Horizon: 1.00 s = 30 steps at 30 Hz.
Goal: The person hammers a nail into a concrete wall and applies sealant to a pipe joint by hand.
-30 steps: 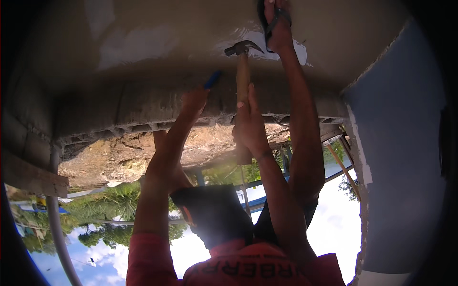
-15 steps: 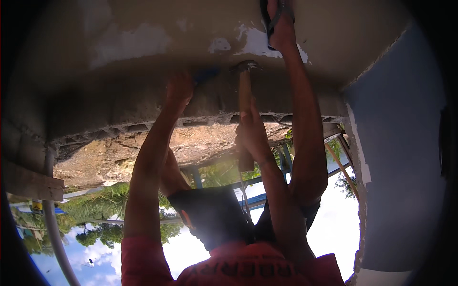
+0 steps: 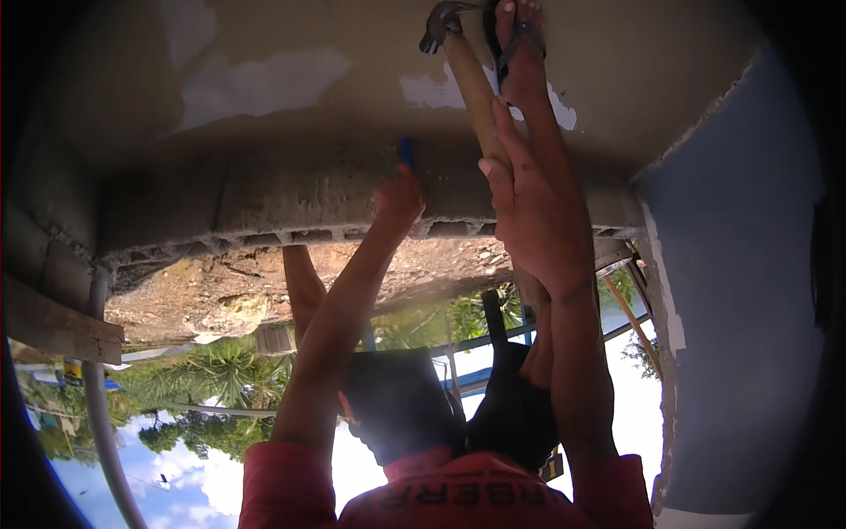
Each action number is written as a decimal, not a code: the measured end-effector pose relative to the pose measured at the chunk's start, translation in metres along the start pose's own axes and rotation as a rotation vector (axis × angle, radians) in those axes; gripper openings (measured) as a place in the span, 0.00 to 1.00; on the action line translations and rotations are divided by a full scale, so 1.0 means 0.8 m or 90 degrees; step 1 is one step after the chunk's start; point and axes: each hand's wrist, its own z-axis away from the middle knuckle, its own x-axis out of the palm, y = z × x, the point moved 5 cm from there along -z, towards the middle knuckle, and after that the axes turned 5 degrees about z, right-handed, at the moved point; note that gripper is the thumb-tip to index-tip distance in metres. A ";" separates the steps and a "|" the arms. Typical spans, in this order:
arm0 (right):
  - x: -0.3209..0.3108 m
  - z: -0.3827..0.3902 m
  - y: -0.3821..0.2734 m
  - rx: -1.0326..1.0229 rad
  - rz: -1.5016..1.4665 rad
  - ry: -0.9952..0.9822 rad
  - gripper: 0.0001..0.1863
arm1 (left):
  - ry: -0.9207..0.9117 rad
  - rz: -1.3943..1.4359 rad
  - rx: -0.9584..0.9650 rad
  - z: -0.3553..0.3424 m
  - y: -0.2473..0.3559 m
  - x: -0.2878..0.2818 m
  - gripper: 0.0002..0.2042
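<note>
My right hand (image 3: 542,207) grips the wooden handle of a claw hammer (image 3: 476,97), with thumb and index finger stretched along it. The dark metal head is near the top of the view, close to a sandaled foot (image 3: 524,62). To its left, my left hand (image 3: 399,196) is closed round a slim blue tool (image 3: 405,152) whose end sticks out above the fist. The rest of that tool is hidden, so its kind cannot be told. This hand is at the low block wall (image 3: 308,189), apart from the hammer head.
Wet patches (image 3: 264,84) shine on the grey floor. A broken, hollow-block edge (image 3: 264,238) borders rocky soil (image 3: 220,295). A blue-grey wall (image 3: 740,264) rises at right; a pole (image 3: 106,441) and board (image 3: 62,326) stand at left. Plants and sky show beyond.
The hammer has swung away from the wall toward the top of the view, beside the foot. My left hand has shifted right, and its blue tool now points upward instead of sideways.
</note>
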 end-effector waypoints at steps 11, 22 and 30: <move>0.075 0.003 0.012 0.057 -0.112 -0.072 0.32 | 0.175 -0.130 0.235 -0.014 -0.097 -0.042 0.11; 0.245 0.032 0.039 0.249 -0.647 -0.051 0.31 | 0.181 -0.154 0.237 -0.033 -0.119 -0.035 0.15; 0.286 0.028 0.070 0.281 -0.986 -0.165 0.26 | 0.254 -0.027 0.234 -0.002 -0.127 -0.091 0.16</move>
